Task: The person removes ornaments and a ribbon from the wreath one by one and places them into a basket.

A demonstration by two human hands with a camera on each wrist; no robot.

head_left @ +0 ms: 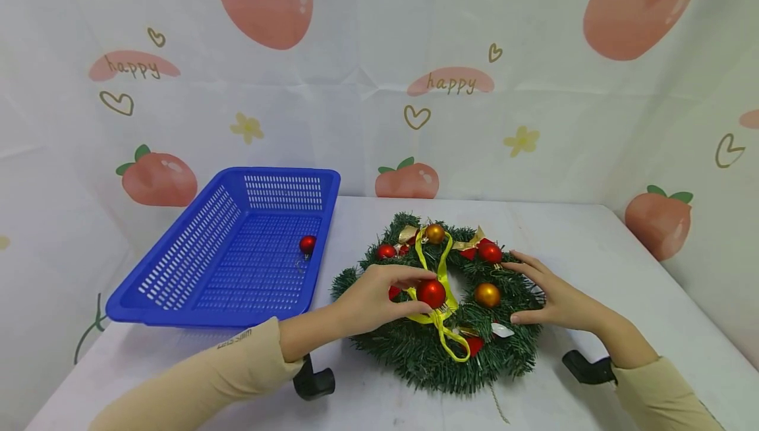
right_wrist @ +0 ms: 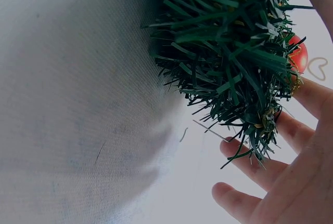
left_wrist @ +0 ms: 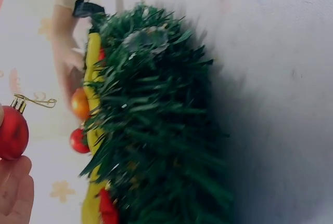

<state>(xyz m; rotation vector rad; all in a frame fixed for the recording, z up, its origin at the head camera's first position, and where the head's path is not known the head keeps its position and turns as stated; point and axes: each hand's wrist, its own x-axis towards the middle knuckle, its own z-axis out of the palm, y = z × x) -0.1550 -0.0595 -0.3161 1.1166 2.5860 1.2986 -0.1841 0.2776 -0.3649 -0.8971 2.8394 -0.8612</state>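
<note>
In the head view, a person's left hand (head_left: 373,298) pinched a red ball (head_left: 431,293) between thumb and fingertips above a green wreath (head_left: 409,365), close by its yellow ribbon (head_left: 446,337). The right hand (head_left: 560,302) spread wide against the wreath's right side, gripping no ornament, apparently to steady the greenery. Decorating the wreath looked to be the step in hand, with the pinched ball awaiting its spot; the next move seemed to call for lowering it and catching its hanger among the sprigs. A blue basket (head_left: 207,320) stood at left, a loose red ball (head_left: 307,244) lying inside along its right wall.

In the left wrist view, the pinched ball sat at the frame's edge, resting against the fingertips, with a visible gap between it and the wreath. Its gold wire loop (left_wrist: 42,101) (the likely fastening) pointed away from the fingers, free of the branches.

In the right wrist view, the right hand's fingers lay extended and apart along the wreath's edge, some against the needles; the pinched ball was out of sight there.
</note>
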